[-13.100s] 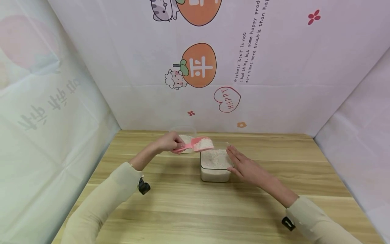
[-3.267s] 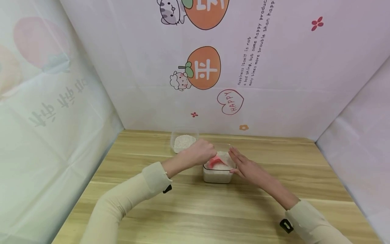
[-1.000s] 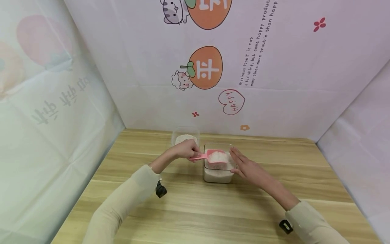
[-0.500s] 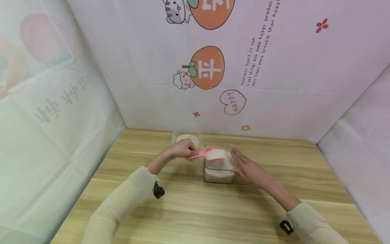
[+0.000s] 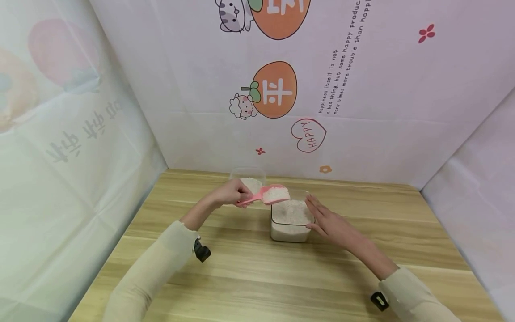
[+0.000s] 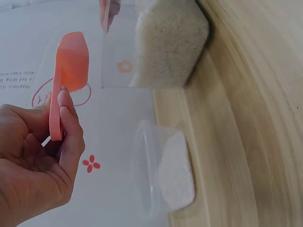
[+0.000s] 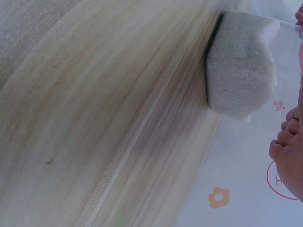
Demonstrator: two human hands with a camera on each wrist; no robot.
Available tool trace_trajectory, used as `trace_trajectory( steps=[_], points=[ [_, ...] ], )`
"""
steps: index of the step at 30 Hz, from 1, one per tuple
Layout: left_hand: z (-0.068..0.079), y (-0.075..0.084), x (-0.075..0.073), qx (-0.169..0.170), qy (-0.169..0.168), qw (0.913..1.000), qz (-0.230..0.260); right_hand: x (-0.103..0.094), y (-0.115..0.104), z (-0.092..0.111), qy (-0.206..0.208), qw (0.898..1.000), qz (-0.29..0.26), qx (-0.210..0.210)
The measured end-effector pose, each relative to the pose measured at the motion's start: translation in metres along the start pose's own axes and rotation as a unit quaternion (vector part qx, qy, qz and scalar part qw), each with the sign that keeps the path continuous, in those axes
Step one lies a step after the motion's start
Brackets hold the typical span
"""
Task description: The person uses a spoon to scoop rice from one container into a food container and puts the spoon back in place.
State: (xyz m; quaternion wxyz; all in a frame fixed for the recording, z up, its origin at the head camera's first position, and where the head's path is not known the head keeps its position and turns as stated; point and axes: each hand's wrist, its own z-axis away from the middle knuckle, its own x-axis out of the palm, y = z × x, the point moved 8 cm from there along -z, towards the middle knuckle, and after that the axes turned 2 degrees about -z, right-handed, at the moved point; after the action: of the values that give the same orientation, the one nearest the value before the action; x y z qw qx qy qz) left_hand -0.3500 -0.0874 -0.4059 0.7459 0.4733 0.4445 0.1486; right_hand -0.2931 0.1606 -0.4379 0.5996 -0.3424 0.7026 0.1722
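My left hand (image 5: 232,193) grips the handle of a pink scoop (image 5: 256,197), which is heaped with white grains (image 5: 276,193) that look like rice. The scoop hangs above the left rim of a clear square container (image 5: 290,225), well filled with the same grains. My right hand (image 5: 331,226) lies with extended fingers against that container's right side and rim. Behind my left hand stands a smaller clear tub (image 5: 245,171), partly filled with grains (image 6: 176,172); its front is hidden in the head view. From below, the left wrist view shows the scoop's blade (image 6: 75,61).
A wooden table (image 5: 257,281) carries both containers. White printed sheets (image 5: 201,98) wall it in at the back, left and right. The smaller tub stands close to the back sheet.
From being dug into the square container's grains about three seconds ago, the scoop has come up loaded. Since then my left hand has moved it up and left. My right hand stays put.
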Motion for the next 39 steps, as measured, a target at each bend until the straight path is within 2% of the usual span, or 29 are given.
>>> trace_trajectory(
  steps=[8,19,23,30,39],
  points=[
    [0.013,-0.003,-0.018,0.008,0.013,0.9999,-0.004,0.000,0.001,0.001,0.006,1.000,-0.004,0.000],
    [0.028,-0.026,-0.038,-0.037,0.054,0.9976,0.020,0.003,0.003,0.003,-0.008,1.000,-0.015,0.008],
    [0.033,-0.033,-0.047,-0.042,0.071,0.9964,0.017,0.002,0.003,0.002,-0.003,1.000,-0.012,0.003],
    [0.035,-0.044,-0.056,-0.038,0.094,0.9948,-0.001,-0.001,0.002,0.000,0.007,1.000,-0.002,-0.006],
    [0.031,-0.059,-0.064,-0.084,0.137,0.9857,-0.050,0.000,0.002,0.002,0.008,1.000,0.004,-0.007]
  ],
)
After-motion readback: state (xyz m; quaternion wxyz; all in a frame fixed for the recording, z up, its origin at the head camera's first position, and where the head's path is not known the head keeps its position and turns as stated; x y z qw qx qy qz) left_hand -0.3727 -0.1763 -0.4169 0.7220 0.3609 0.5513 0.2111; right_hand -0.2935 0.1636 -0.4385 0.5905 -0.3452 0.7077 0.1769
